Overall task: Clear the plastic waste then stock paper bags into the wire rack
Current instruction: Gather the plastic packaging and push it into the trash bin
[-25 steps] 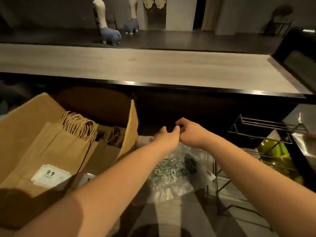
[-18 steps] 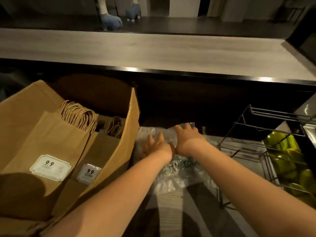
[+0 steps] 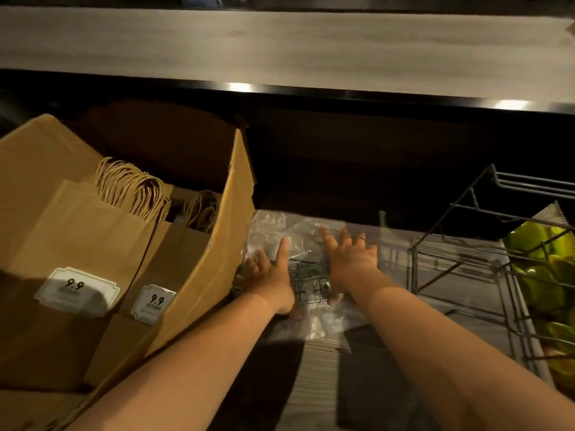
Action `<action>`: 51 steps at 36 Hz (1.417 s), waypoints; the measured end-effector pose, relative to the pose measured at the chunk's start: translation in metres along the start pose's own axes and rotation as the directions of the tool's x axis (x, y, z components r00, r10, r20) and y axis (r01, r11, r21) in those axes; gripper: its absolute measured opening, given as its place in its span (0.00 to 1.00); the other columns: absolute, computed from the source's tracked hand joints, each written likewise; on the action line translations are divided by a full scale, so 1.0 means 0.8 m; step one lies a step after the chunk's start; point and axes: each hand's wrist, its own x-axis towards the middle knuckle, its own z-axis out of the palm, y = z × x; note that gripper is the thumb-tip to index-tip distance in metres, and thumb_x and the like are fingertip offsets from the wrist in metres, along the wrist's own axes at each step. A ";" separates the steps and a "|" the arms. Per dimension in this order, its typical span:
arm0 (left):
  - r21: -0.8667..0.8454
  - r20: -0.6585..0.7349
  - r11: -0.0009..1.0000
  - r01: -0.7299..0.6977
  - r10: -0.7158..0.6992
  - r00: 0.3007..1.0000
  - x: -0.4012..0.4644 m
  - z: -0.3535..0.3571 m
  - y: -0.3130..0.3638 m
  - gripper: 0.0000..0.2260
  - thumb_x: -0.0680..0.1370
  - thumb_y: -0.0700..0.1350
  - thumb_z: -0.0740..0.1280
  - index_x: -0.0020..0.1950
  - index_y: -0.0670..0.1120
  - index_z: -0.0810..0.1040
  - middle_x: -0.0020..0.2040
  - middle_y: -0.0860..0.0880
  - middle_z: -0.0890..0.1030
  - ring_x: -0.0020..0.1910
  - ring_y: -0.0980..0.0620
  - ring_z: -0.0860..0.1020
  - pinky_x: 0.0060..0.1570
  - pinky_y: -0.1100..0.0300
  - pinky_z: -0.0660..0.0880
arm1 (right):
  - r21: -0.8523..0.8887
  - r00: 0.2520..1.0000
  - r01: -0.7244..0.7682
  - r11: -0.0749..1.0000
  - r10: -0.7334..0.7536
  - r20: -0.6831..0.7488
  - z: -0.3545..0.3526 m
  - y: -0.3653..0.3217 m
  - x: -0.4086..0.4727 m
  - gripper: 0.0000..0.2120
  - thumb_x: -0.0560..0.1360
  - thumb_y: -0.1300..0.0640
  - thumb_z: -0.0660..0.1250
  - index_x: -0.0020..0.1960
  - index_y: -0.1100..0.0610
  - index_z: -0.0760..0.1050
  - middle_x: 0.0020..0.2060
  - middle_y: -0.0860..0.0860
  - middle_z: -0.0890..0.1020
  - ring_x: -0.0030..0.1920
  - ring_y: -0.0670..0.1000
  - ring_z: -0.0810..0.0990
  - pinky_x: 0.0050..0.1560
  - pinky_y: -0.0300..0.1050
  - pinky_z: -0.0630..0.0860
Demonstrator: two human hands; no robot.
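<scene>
A clear crumpled plastic wrapper (image 3: 308,269) with dark printing lies flat on the floor between the box and the rack. My left hand (image 3: 272,276) rests palm down on its left part, fingers spread. On its right part my right hand (image 3: 351,262) presses flat too, fingers apart. Brown paper bags (image 3: 77,244) with twisted handles and "9.9" labels stand in an open cardboard box (image 3: 217,244) at the left. The black wire rack (image 3: 460,253) stands at the right, its near compartment bare.
A long wooden counter (image 3: 280,48) with a dark front runs across above the hands. Green-yellow packets (image 3: 541,275) fill the rack's far right section. Striped flooring (image 3: 320,368) lies below the plastic.
My hands were pinched together above the plastic; they have since come down, parted and spread flat on it. The view has tilted downward and closer.
</scene>
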 end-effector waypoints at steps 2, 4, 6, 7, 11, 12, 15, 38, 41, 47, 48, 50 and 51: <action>0.033 -0.026 0.999 0.003 -0.002 1.000 0.002 -0.003 0.000 0.65 0.64 0.53 0.80 0.70 0.61 0.22 0.78 0.43 0.38 0.76 0.37 0.41 0.71 0.34 0.53 | 0.014 1.000 0.002 1.000 -0.002 -0.011 -0.002 0.000 0.004 0.66 0.65 0.46 0.80 0.77 0.50 0.27 0.79 0.58 0.51 0.77 0.66 0.47 0.73 0.65 0.55; 0.040 -0.079 0.999 0.006 -0.003 0.997 0.003 -0.006 0.001 0.65 0.63 0.54 0.80 0.71 0.60 0.23 0.77 0.44 0.47 0.75 0.38 0.48 0.70 0.37 0.58 | 0.091 0.999 0.000 0.996 0.003 -0.039 -0.002 0.000 0.007 0.62 0.66 0.50 0.79 0.79 0.48 0.33 0.77 0.57 0.56 0.77 0.65 0.50 0.71 0.64 0.61; -0.015 -0.128 1.000 0.009 -0.011 0.992 0.003 -0.006 0.002 0.64 0.65 0.52 0.80 0.71 0.60 0.24 0.76 0.45 0.51 0.74 0.38 0.52 0.68 0.37 0.62 | 0.197 0.997 0.008 0.980 0.007 -0.079 0.002 -0.003 0.008 0.58 0.67 0.53 0.79 0.79 0.48 0.40 0.75 0.56 0.60 0.75 0.64 0.54 0.66 0.61 0.68; -0.053 -0.157 0.999 0.002 -0.010 0.987 0.004 -0.007 0.003 0.62 0.66 0.49 0.79 0.72 0.60 0.25 0.76 0.45 0.52 0.74 0.38 0.53 0.67 0.36 0.63 | 0.245 0.994 0.018 0.969 0.009 -0.109 0.004 -0.003 0.007 0.55 0.67 0.54 0.79 0.79 0.47 0.43 0.73 0.55 0.62 0.74 0.63 0.57 0.64 0.59 0.71; -0.159 -0.244 0.987 -0.019 -0.020 0.969 0.004 -0.006 0.005 0.50 0.74 0.40 0.70 0.76 0.59 0.34 0.76 0.44 0.58 0.73 0.39 0.59 0.67 0.42 0.65 | 0.389 0.980 0.060 0.919 0.020 -0.197 0.018 -0.007 0.001 0.40 0.72 0.58 0.71 0.76 0.48 0.53 0.69 0.54 0.68 0.69 0.61 0.63 0.59 0.56 0.74; -0.205 -0.252 0.978 -0.026 -0.027 0.967 0.004 -0.007 0.006 0.45 0.75 0.38 0.67 0.78 0.58 0.38 0.75 0.44 0.60 0.73 0.40 0.61 0.66 0.45 0.66 | 0.421 0.978 0.074 0.904 0.018 -0.210 0.021 -0.008 -0.002 0.38 0.73 0.58 0.70 0.75 0.47 0.53 0.68 0.54 0.68 0.68 0.61 0.64 0.59 0.57 0.73; -0.438 -0.169 0.899 0.007 -0.090 0.981 0.012 -0.007 0.007 0.34 0.77 0.36 0.62 0.78 0.55 0.52 0.72 0.45 0.66 0.68 0.42 0.68 0.63 0.53 0.70 | 0.564 0.973 0.131 0.816 0.004 -0.232 0.027 -0.009 -0.012 0.36 0.73 0.58 0.69 0.75 0.46 0.54 0.68 0.53 0.69 0.69 0.61 0.63 0.65 0.61 0.70; -0.921 0.020 -0.313 0.233 0.559 0.829 -0.084 -0.074 0.056 0.30 0.69 0.61 0.69 0.66 0.46 0.77 0.64 0.41 0.78 0.62 0.41 0.77 0.61 0.46 0.73 | 0.885 0.871 0.466 -0.010 0.183 -0.456 -0.025 0.001 -0.068 0.31 0.67 0.32 0.60 0.69 0.37 0.65 0.63 0.47 0.71 0.65 0.51 0.71 0.66 0.59 0.71; -0.947 0.028 -0.249 0.204 0.568 0.823 -0.097 -0.090 0.068 0.31 0.69 0.63 0.68 0.66 0.47 0.77 0.63 0.43 0.79 0.61 0.44 0.78 0.63 0.48 0.72 | 0.869 0.841 0.493 0.045 0.229 -0.490 -0.033 -0.003 -0.079 0.30 0.69 0.24 0.51 0.65 0.37 0.69 0.61 0.47 0.73 0.65 0.51 0.71 0.66 0.60 0.69; -0.925 0.065 -0.285 0.250 0.530 0.845 -0.106 -0.097 0.075 0.28 0.74 0.61 0.67 0.68 0.46 0.73 0.57 0.45 0.80 0.58 0.48 0.79 0.61 0.55 0.73 | 0.795 0.769 0.564 0.224 0.206 -0.605 -0.043 -0.008 -0.122 0.33 0.70 0.30 0.48 0.71 0.41 0.65 0.70 0.45 0.61 0.72 0.48 0.57 0.73 0.53 0.61; -0.941 0.046 -0.267 0.207 0.505 0.862 -0.104 -0.097 0.074 0.27 0.74 0.62 0.65 0.67 0.47 0.75 0.59 0.44 0.81 0.60 0.47 0.79 0.63 0.53 0.72 | 0.740 0.722 0.608 0.288 0.188 -0.666 -0.042 -0.008 -0.129 0.39 0.69 0.29 0.48 0.76 0.44 0.59 0.73 0.44 0.55 0.74 0.46 0.52 0.74 0.47 0.56; -0.975 -0.067 -0.220 0.032 0.431 0.900 -0.102 -0.095 0.071 0.21 0.77 0.60 0.63 0.64 0.49 0.77 0.58 0.46 0.82 0.56 0.51 0.81 0.57 0.55 0.76 | 0.625 0.637 0.680 0.383 0.113 -0.763 -0.041 -0.008 -0.139 0.43 0.68 0.28 0.50 0.79 0.46 0.50 0.76 0.43 0.46 0.74 0.41 0.45 0.69 0.34 0.46; -0.977 -0.137 -0.205 -0.056 0.407 0.903 -0.103 -0.096 0.070 0.16 0.80 0.57 0.61 0.61 0.51 0.77 0.55 0.50 0.82 0.52 0.58 0.82 0.51 0.61 0.78 | 0.598 0.624 0.697 0.395 0.076 -0.777 -0.042 -0.007 -0.140 0.44 0.68 0.27 0.52 0.79 0.45 0.48 0.76 0.41 0.44 0.74 0.40 0.44 0.67 0.32 0.45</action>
